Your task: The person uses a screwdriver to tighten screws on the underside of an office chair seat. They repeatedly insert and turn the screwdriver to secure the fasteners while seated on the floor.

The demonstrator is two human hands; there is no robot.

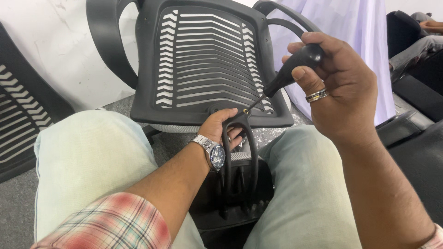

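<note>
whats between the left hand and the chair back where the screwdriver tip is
In the head view nothing separates them: the left hand grips the black bracket that meets the chair back, where the screwdriver in the right hand touches a brass screw.

I'm seeing a black-handled screwdriver (288, 74) tilting down-left, tip meeting a brass screw (243, 111), black slatted chair back (207, 60) leaning upright, curved bracket (240, 138) below.

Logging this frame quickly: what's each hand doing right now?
Left hand: closed around the black bracket under the chair back.
Right hand: closed on the screwdriver.
</note>
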